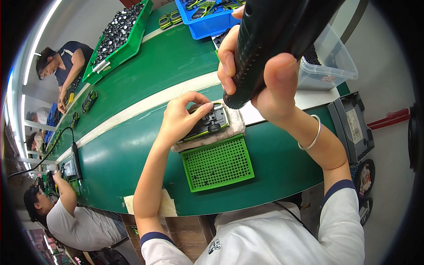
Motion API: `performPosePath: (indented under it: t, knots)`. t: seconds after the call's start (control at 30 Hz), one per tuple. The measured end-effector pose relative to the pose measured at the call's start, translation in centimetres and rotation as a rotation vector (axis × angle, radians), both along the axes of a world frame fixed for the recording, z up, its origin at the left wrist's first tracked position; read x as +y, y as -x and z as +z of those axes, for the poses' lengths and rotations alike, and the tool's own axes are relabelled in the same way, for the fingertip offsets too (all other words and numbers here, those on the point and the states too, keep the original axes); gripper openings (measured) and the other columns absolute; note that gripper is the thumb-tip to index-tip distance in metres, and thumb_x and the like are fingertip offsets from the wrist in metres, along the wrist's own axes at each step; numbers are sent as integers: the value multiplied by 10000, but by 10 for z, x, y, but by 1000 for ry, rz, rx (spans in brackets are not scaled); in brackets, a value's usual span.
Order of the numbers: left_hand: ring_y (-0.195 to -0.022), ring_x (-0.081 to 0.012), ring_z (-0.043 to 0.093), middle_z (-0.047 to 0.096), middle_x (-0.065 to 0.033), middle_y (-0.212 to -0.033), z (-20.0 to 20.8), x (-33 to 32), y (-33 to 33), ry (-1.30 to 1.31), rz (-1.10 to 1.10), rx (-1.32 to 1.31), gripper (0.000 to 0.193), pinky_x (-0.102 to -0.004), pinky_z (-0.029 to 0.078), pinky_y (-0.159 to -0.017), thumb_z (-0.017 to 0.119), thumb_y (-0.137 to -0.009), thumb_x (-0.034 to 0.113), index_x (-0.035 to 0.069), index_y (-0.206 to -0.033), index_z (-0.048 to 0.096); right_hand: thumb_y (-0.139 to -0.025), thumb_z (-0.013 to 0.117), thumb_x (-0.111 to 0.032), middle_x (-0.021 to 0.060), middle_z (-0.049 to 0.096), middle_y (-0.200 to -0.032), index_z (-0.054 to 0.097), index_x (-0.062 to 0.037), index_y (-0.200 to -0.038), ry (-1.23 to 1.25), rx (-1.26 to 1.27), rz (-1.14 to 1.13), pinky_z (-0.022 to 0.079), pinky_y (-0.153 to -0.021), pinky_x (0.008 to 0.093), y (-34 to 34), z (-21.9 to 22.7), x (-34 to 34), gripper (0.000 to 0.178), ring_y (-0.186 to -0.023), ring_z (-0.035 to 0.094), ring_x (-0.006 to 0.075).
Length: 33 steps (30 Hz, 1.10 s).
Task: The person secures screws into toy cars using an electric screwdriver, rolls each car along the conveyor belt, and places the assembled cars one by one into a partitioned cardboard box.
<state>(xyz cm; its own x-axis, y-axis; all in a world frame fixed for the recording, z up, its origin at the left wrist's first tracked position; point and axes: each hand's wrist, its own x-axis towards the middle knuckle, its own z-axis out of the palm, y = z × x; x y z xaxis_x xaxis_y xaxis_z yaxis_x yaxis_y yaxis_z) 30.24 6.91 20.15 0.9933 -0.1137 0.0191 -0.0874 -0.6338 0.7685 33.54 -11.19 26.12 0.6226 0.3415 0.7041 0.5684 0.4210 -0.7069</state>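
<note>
My right hand [278,88] is wrapped round a thick black electric screwdriver [269,35], held pointing down with its lower end close to the far end of a toy car. The toy car [215,121] lies wheels-up, its dark underside showing and a green edge along its body. Over its left part my left hand [180,115] closes, thumb and fingers gripping it. A whitish cloth pad [237,127] lies under the car. Just nearer to me is a green perforated tray [221,186] with small dark pieces in it. The screwdriver's bit cannot be made out.
A green crate [115,56] of black wheels and a blue bin [214,29] of toy cars stand on the green belt [176,62]. A clear plastic box [324,81] and a grey tray [349,126] are at the right. Two co-workers sit to the left.
</note>
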Motion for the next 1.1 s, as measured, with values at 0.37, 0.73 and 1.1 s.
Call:
performPosePath:
  t: [0.37,0.73,1.1]
  knots:
    - [-800,-209,583,626,-71,-821,-7,3,-1,-24,-36,-100,187,-317,437,-730,626,-770,207,21,-762,608,-737,414,-702,67,450,-689,230,8,-1159,15,26,-12,408,-464,209,4,-3,5,846,-486,485,110]
    - [-775,-168,584,624,-85,-765,-2,11,-2,169,-85,5,145,-293,463,-685,623,-753,139,10,-820,629,-655,431,-764,67,452,-659,228,-27,-1139,31,207,40,402,-419,207,34,-9,5,905,-460,478,121]
    - [-739,-229,583,620,-110,-731,-17,13,-4,30,-23,-180,176,-332,448,-674,658,-723,218,47,-762,642,-597,517,-748,68,467,-637,237,-66,-1101,101,395,216,414,-392,212,59,-35,14,893,-445,483,129]
